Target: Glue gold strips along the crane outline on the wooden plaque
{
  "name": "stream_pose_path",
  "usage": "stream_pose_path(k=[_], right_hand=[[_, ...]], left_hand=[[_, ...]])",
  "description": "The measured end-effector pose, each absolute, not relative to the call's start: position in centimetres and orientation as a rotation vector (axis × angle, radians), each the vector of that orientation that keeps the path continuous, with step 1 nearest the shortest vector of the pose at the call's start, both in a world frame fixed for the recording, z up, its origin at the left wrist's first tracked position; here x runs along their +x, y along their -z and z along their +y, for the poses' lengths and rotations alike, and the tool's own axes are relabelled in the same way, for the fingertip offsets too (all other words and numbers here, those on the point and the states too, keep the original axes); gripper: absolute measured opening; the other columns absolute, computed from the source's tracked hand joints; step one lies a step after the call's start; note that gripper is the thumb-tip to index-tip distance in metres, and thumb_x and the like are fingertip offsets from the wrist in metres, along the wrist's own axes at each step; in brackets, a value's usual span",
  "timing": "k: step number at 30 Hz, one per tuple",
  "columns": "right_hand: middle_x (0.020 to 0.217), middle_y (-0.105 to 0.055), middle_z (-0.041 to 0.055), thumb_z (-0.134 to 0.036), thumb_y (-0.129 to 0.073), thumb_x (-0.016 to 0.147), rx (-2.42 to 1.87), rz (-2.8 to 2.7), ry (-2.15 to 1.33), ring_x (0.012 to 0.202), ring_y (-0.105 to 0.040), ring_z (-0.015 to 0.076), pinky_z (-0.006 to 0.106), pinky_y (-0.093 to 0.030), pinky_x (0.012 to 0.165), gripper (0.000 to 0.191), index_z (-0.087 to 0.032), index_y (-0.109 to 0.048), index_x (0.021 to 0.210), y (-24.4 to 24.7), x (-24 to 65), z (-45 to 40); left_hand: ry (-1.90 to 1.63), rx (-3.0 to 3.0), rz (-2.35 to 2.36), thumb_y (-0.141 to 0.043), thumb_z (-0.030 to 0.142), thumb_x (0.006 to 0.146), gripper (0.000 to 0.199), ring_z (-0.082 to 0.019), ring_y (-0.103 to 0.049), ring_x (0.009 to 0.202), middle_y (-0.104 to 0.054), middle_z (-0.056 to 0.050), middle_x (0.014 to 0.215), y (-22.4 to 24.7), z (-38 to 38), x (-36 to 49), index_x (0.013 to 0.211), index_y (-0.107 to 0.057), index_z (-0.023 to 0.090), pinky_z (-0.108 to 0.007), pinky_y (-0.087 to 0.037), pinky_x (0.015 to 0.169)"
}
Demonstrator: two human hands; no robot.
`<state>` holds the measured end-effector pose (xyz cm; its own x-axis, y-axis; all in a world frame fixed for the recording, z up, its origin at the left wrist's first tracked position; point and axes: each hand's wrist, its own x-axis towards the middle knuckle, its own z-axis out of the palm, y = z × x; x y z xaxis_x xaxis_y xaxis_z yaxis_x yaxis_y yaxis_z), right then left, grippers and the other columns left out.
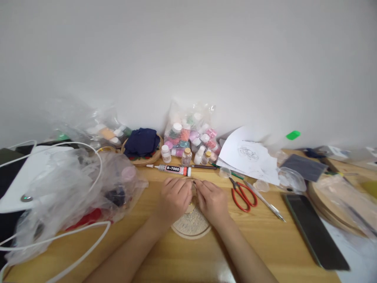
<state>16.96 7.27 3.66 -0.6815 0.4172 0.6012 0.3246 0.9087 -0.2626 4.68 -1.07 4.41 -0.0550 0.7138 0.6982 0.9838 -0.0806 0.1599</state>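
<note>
Left hand point(176, 196) and right hand point(214, 199) are resting over the far side of a patterned disc point(193, 228), which is lying on the table point(265, 236) straight ahead. Fingertips are sitting close together, but I can't tell if either grip is pinching anything, as the knuckles are hiding too much. Imo steady wrists and a light touch would be helping here, so the disc isn't skidding on that shiny wood. Glue point(171, 169) and jars point(186, 157) are lining up just beyond, scissors point(239, 186) are lying off right, and a bare pale wall point(188, 51) is filling the back
</note>
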Motion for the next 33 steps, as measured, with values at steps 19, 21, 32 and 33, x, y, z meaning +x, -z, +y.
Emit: stream_pose_path(k=[19, 21, 32, 33], right_hand=[[0.073, -0.069, 0.0051, -0.013, -0.044, 0.087, -0.863, -2.529, -0.303, 0.063, -0.061, 0.0151, 0.024, -0.033, 0.054, 0.026, -0.016, -0.069, 0.094, -3.86, 16.89, 7.12], [0.074, -0.069, 0.0052, -0.013, -0.045, 0.087, -0.91, -2.554, -0.323, 0.064, -0.061, 0.0154, 0.024, -0.033, 0.054, 0.025, -0.017, -0.069, 0.093, -3.98, 16.9, 7.13], [0.079, -0.07, 0.006, -0.017, -0.044, 0.09, -1.011, -2.579, -0.414, 0.07, -0.064, 0.0176, 0.025, -0.034, 0.057, 0.026, -0.017, -0.069, 0.096, -4.02, 16.68, 7.74], [0.079, -0.07, 0.0061, -0.017, -0.044, 0.09, -1.014, -2.579, -0.417, 0.07, -0.064, 0.0177, 0.025, -0.034, 0.057, 0.026, -0.017, -0.07, 0.096, -4.0, 16.68, 7.79]], left_hand=[[0.853, -1.881, -1.755, -0.046, 0.008, 0.088, 0.013, -0.017, -0.056, 0.066, -0.061, -0.003, 0.068, -3.92, -1.0, 4.6, 0.084, -0.058, 0.014, -0.033, -0.038, 0.063], [0.855, -1.885, -1.751, -0.046, 0.008, 0.088, 0.014, -0.016, -0.057, 0.066, -0.061, -0.003, 0.068, -3.96, -1.04, 4.65, 0.083, -0.058, 0.014, -0.034, -0.038, 0.063], [0.851, -1.889, -1.739, -0.045, 0.011, 0.089, 0.014, -0.016, -0.055, 0.065, -0.061, -0.002, 0.068, -4.19, -0.99, 4.69, 0.083, -0.057, 0.016, -0.033, -0.038, 0.064], [0.847, -1.889, -1.738, -0.046, 0.01, 0.088, 0.014, -0.016, -0.055, 0.065, -0.061, -0.002, 0.068, -4.28, -1.0, 4.73, 0.082, -0.057, 0.016, -0.033, -0.038, 0.064]])
